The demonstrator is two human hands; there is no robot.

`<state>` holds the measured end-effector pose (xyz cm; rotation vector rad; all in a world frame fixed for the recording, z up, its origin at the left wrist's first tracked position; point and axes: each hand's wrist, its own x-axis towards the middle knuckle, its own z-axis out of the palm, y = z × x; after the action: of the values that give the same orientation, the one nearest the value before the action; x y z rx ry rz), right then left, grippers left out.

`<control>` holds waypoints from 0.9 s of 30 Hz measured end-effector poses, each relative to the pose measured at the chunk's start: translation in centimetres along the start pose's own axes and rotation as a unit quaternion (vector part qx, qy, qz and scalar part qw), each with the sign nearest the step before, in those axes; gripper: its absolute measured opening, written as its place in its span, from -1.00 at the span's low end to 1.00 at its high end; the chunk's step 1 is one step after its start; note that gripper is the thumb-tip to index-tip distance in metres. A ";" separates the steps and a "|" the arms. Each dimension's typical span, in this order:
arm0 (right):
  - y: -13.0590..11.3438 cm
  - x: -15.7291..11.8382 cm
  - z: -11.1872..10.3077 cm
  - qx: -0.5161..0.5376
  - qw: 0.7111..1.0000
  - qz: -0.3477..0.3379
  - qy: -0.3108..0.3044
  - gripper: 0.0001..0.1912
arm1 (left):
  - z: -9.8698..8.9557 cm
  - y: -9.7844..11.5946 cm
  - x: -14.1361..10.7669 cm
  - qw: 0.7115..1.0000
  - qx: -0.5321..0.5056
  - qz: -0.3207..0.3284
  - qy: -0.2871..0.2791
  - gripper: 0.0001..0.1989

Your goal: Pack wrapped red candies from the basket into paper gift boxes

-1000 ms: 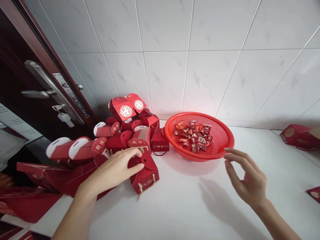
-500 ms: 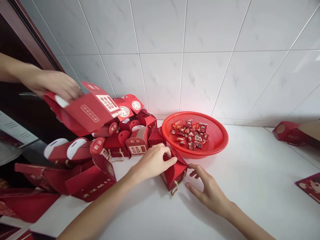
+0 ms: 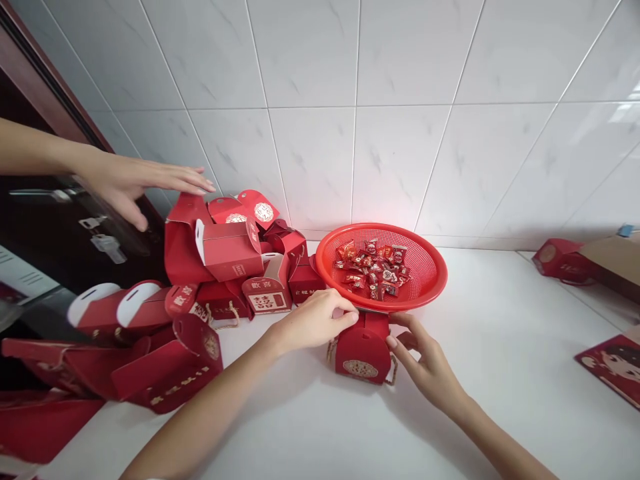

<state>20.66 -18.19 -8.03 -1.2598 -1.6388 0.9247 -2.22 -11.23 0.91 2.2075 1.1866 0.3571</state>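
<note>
A small red gift box [image 3: 363,350] with a gold round emblem and rope handles stands on the white counter in front of me. My left hand [image 3: 317,319] grips its upper left edge, thumb on top and fingers partly hidden behind. On the opposite side my right hand [image 3: 425,363] holds the box's upper right part between thumb and fingers. Right behind the box is a red plastic strainer basket [image 3: 435,287] with wrapped candies [image 3: 377,270] in it.
Several red gift boxes [image 3: 267,293] crowd the left side, some stacked. Another person's open hand [image 3: 145,183] hovers over the pile. At the right lie a red box [image 3: 555,260], an open carton [image 3: 613,260] and a printed red piece [image 3: 615,363]. A tiled wall [image 3: 405,167] closes the back.
The box between my hands has been turned, so its emblem side faces me, and my right hand has closed on it. The other person's hand has let go of a red box onto the pile.
</note>
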 end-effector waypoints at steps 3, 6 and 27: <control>0.0 0.0 -0.2 -0.013 1.000 -0.006 0.004 -0.56 | 0.0 -0.2 -0.2 1.000 -0.022 -0.007 -0.020 -0.66; -0.1 0.0 -0.4 -0.036 0.998 -0.040 0.041 -0.63 | -0.1 -0.2 -0.7 1.000 -0.007 0.013 -0.027 -0.56; -7.9 4.1 -1.9 -0.346 0.883 -0.134 -0.289 -0.77 | 1.0 0.7 -0.4 0.987 0.035 0.068 -0.139 -0.39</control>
<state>19.18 -15.83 0.66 -1.1997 -2.7117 0.5684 -1.49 -12.25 0.61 2.3147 0.9150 0.0583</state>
